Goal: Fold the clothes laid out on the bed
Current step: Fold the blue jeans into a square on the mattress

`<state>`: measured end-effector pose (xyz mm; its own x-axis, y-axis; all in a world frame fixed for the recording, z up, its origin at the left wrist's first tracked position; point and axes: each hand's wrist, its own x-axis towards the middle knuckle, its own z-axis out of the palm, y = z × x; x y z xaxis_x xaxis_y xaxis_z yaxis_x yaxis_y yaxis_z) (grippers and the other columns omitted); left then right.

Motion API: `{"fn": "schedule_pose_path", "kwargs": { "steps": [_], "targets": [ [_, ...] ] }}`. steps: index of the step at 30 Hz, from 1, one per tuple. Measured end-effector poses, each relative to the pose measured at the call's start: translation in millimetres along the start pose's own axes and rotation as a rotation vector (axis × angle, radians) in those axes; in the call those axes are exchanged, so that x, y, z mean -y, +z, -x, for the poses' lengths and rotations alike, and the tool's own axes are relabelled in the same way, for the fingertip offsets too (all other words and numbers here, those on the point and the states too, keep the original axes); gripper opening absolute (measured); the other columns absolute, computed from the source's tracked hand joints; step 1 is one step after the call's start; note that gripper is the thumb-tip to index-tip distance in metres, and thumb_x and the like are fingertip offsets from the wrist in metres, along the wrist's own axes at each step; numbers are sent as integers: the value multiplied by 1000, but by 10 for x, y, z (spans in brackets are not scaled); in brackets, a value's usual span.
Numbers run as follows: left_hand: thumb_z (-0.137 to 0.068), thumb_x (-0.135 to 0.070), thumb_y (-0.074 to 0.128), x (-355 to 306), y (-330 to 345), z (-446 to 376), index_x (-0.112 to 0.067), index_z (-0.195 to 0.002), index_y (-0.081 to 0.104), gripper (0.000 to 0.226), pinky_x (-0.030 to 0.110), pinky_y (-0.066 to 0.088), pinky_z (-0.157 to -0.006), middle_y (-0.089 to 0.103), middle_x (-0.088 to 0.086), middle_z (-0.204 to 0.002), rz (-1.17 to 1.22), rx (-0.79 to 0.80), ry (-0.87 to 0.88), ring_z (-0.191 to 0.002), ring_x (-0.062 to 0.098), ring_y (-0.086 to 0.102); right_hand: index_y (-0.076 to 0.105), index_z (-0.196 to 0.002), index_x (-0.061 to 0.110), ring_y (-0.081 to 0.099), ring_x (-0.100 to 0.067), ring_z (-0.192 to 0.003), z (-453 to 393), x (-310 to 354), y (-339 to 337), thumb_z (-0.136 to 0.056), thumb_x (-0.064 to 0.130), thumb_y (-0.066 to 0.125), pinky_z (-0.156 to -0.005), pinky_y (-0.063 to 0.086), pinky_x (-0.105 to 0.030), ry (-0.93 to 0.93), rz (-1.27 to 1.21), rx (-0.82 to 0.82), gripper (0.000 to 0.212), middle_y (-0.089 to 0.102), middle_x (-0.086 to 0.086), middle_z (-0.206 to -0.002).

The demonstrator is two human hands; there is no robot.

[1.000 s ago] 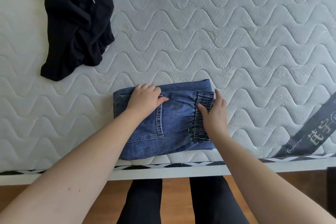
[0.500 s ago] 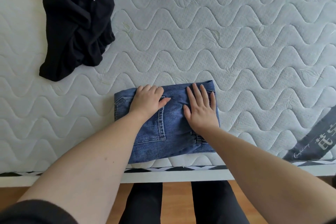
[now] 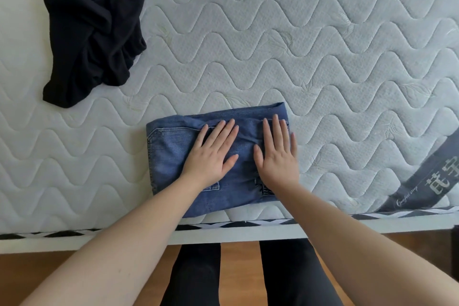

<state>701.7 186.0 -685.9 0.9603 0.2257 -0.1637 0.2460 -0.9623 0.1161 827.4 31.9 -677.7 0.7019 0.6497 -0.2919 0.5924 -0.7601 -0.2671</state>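
A pair of blue jeans [image 3: 171, 154] lies folded into a compact rectangle near the front edge of the white quilted mattress [image 3: 298, 45]. My left hand [image 3: 213, 154] presses flat on the middle of the jeans, fingers straight. My right hand [image 3: 277, 154] presses flat on the right part, over the elastic waistband, fingers straight too. A crumpled black garment [image 3: 92, 30] with a grey drawstring lies unfolded at the far left of the bed.
The bed's front edge [image 3: 236, 232] runs across the lower view, with wooden floor and my dark-trousered legs [image 3: 196, 278] below it. A grey label band [image 3: 427, 181] crosses the mattress's right corner. Bare mattress stretches right of and beyond the jeans.
My left hand went from curled fingers to lying flat on the jeans. My right hand left the waistband edge and laid itself flat on top. The jeans stayed in place.
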Motion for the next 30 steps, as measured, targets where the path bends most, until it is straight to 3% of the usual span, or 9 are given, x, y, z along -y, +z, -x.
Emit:
{"fn": "schedule_pose_path", "kwargs": {
  "steps": [7,10,12,15,17,20,24,27,30],
  "targets": [
    [-99,-51,30,-20,105,-96,-13,-157,12,72,51,7,-122,6,5,-165,-29,95,-44,-152,21,8,4,-156,27,-6,-15,-150,-91,-24,48,-97,53,28,-121,1,-50,13,-44,90,69,-1,2,-164],
    [-101,-48,32,65,-119,-38,-18,-157,16,66,50,9,-122,9,4,-165,43,49,-49,-152,20,10,5,-155,29,0,-16,-151,-59,-53,-133,-93,58,43,-120,4,-49,39,-158,38,79,-1,2,-164],
    [-101,-47,29,230,-242,85,-19,-158,12,65,51,7,-122,4,4,-165,63,-14,-143,-152,21,7,4,-155,28,10,-23,-149,-40,-100,-245,-83,66,56,-116,10,-51,200,-279,5,96,5,-5,-162],
    [-95,-41,48,465,-336,358,-15,-156,17,73,50,17,-118,11,14,-163,204,-158,-586,-149,30,17,11,-153,22,26,-26,-142,-58,-128,-305,-66,77,67,-113,21,-52,479,-444,76,117,29,-8,-152],
    [-87,-35,66,544,-348,536,-14,-153,25,80,45,31,-112,29,19,-155,474,-252,-955,-141,33,33,26,-147,18,39,-25,-134,-94,-152,-305,-59,80,68,-110,33,-52,498,-447,101,115,44,-6,-140],
    [-82,-50,71,601,-343,688,-20,-135,48,65,41,49,-97,60,3,-125,999,-169,-1280,-116,25,59,50,-124,18,57,-21,-112,-168,-208,-338,-47,91,63,-95,50,-47,475,-462,173,106,60,0,-117],
    [-67,-58,77,628,-324,804,-24,-115,58,61,44,54,-92,69,-9,-108,1161,-44,-1248,-101,15,66,53,-102,16,60,-20,-95,-129,-147,-406,-54,90,61,-80,52,-40,417,-400,162,88,58,4,-98],
    [-72,-41,84,693,-363,879,-30,-127,46,67,39,49,-99,62,-10,-122,1215,60,-1094,-110,14,60,43,-110,18,61,-23,-97,26,-36,-428,-68,72,70,-71,43,-33,368,-422,132,74,56,7,-98],
    [-77,-33,83,658,-401,969,-29,-141,35,80,33,43,-101,55,-9,-128,1141,134,-953,-113,14,55,37,-125,21,62,-22,-103,165,31,-417,-68,67,74,-74,43,-32,294,-407,120,82,61,6,-112]
  ]
}}
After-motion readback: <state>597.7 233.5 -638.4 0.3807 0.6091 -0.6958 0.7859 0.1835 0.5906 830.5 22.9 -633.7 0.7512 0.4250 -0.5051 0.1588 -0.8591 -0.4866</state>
